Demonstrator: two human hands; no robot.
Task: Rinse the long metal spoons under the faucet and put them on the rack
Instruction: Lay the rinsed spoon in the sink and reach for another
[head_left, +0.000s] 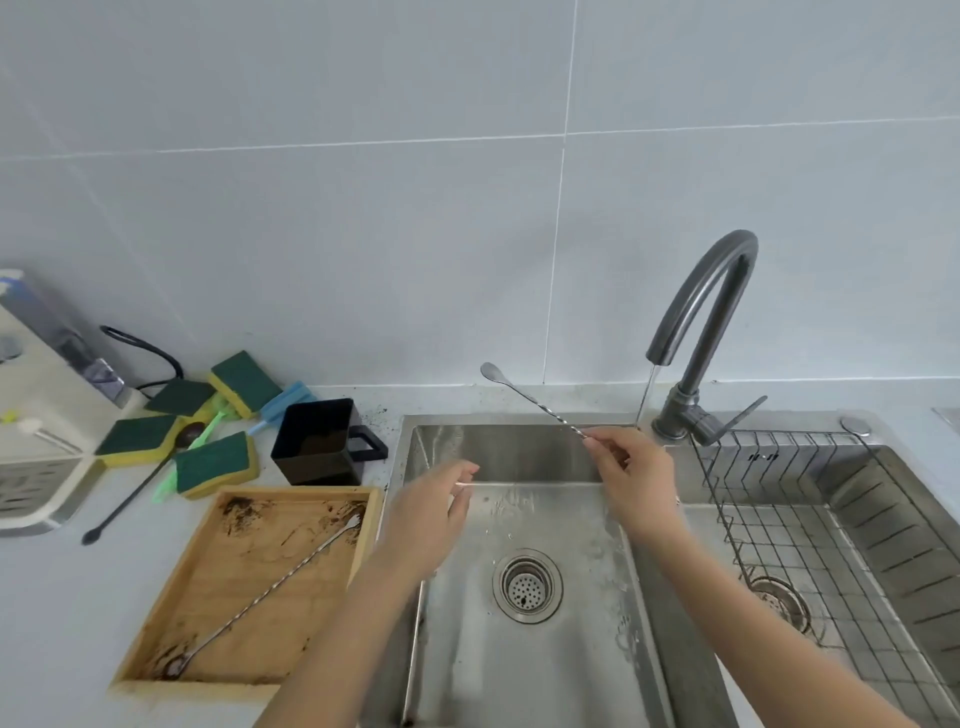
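My right hand pinches one end of a long twisted metal spoon, whose bowl points up and to the left over the sink's back edge. A thin stream of water falls from the curved grey faucet just right of that hand. My left hand hovers over the left rim of the sink with fingers loosely apart and nothing in it. A second long metal spoon lies diagonally in the stained wooden tray. The wire rack sits in the right basin.
A black square cup stands behind the tray. Several green-and-yellow sponges and a black long-handled spoon lie on the counter at left, beside a white appliance. A drain strainer sits in the left basin.
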